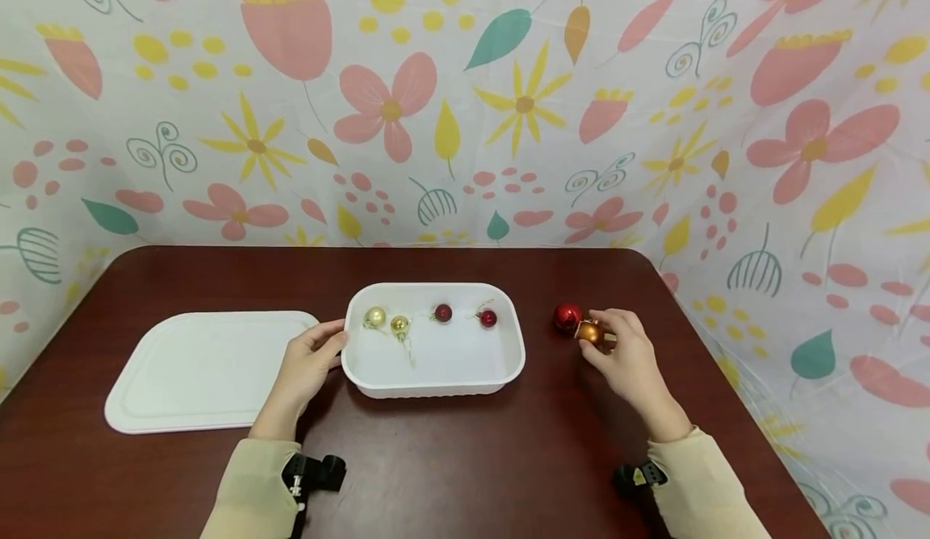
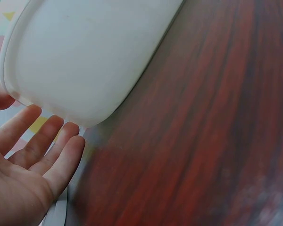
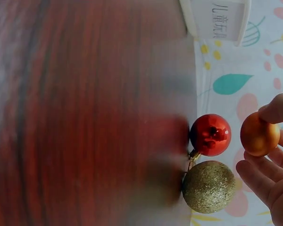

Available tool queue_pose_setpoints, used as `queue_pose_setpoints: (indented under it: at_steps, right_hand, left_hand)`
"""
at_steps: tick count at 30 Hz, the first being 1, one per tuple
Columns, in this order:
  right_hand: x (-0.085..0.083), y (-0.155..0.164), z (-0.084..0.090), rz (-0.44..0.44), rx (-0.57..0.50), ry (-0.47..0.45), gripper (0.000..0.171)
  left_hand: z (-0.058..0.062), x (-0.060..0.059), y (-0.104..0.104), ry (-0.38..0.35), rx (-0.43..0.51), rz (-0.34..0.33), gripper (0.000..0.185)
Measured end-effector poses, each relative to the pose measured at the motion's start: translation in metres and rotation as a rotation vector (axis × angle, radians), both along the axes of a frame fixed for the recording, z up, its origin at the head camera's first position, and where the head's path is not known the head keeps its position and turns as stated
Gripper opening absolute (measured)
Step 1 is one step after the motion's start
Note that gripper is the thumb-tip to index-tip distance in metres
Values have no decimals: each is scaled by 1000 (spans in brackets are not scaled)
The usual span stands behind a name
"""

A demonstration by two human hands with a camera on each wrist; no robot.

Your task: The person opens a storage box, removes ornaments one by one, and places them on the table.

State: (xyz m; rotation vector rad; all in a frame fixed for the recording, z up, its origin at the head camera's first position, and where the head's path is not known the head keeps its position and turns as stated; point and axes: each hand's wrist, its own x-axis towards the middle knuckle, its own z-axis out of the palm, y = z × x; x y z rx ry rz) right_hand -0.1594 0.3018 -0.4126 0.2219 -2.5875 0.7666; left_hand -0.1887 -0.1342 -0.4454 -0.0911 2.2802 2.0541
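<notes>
My left hand [image 1: 311,361] touches the left end of a white plastic bin [image 1: 429,390], its fingertips against the outer wall [image 2: 61,106] in the left wrist view. Inside the bin are two small gold baubles [image 1: 374,317] and two dark red ones [image 1: 441,312]. To the right of the bin, my right hand [image 1: 630,357] pinches an orange-gold bauble [image 3: 259,134] between thumb and fingers, raised over the table. Close by on the table sit a shiny red bauble [image 3: 211,135] and a glittery gold bauble [image 3: 209,187], the latter mostly hidden by my hand in the head view.
A white lid [image 1: 196,369] lies flat on the dark wooden table [image 1: 436,474], left of the bin. Behind the table hangs a flower-patterned curtain [image 1: 523,184]. A printed label [image 3: 221,21] shows on the bin's side in the right wrist view.
</notes>
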Motion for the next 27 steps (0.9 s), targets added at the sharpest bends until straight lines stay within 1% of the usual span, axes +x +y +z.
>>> queue_pose_setpoints:
  at_steps: [6, 9, 14, 20, 23, 27]
  right_hand:
    - [-6, 2, 5, -25, 77, -95, 34]
    - [-8, 2, 6, -14, 136, -129, 34]
    - [-11, -1, 7, 14, 225, -128, 36]
    - [-14, -4, 4, 24, 300, -137, 32]
    - [-16, -3, 0, 28, 327, -136, 31]
    - [-20, -1, -4, 36, 354, -116, 31]
  left_hand:
    - [2, -1, 0, 6, 1, 4, 37]
    - [3, -1, 0, 1, -4, 4, 37]
    - [2, 0, -1, -7, -7, 3, 38]
    - [1, 2, -1, -4, 4, 3, 38]
    - [1, 2, -1, -5, 2, -1, 37]
    - [0, 0, 0, -1, -7, -8, 37]
